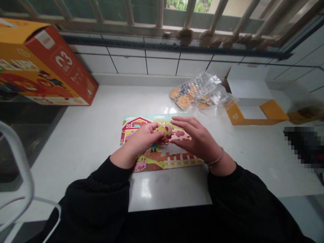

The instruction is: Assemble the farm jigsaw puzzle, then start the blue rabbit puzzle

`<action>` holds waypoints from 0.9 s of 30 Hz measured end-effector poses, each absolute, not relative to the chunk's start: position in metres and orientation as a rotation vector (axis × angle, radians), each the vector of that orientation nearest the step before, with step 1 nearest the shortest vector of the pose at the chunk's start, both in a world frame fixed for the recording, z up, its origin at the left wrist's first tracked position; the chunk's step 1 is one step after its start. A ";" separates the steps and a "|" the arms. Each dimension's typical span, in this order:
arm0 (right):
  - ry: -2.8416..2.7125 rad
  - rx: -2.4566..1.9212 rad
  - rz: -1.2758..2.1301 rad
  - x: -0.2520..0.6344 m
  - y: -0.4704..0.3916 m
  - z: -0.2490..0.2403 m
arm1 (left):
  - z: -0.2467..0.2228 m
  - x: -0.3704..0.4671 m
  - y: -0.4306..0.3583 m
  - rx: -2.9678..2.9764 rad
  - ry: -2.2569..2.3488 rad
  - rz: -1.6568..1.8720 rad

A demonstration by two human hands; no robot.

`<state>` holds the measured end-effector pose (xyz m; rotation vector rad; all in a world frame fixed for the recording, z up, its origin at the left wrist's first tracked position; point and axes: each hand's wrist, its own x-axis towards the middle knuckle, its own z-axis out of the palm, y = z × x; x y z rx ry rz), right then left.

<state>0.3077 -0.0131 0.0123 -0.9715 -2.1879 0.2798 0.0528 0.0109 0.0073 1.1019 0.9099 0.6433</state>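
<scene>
A farm-scene jigsaw puzzle (152, 158) lies flat on the white counter, with a red barn, a spotted cow, a pig and a white fence on it. Above its middle, my left hand (144, 140) pinches a green and brown puzzle piece (164, 130) between thumb and fingers. My right hand (197, 136) hovers over the puzzle's right side, close to the piece, its thumb and fingers apart with nothing visible between them. Both hands hide parts of the picture. A grey patch without picture shows below the cow.
A clear plastic bag (207, 89) with more puzzle pieces lies behind the puzzle. An opened white and orange box (253, 113) stands at the back right, a large orange box (68, 67) at the back left. Left are a dark sink (12, 145) and a white curved tube (25, 168).
</scene>
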 end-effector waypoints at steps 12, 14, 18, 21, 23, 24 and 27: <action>-2.406 -0.855 0.617 0.306 -0.015 0.006 | 0.019 0.035 0.019 2.022 1.389 0.578; -2.482 -0.839 0.675 0.304 -0.016 0.005 | 0.019 0.031 0.022 2.178 1.434 0.497; -2.536 -0.849 0.678 0.301 -0.017 0.004 | 0.014 0.031 0.023 2.321 1.328 0.386; -2.549 -0.859 0.654 0.299 -0.018 0.004 | 0.009 0.033 0.022 2.330 1.263 0.358; -2.551 -0.867 0.646 0.297 -0.018 0.003 | 0.007 0.032 0.021 2.317 1.220 0.347; -2.552 -0.871 0.648 0.296 -0.018 0.002 | 0.007 0.032 0.021 2.310 1.202 0.343; -2.547 -0.891 0.659 0.293 -0.020 -0.001 | 0.007 0.031 0.019 2.303 1.167 0.335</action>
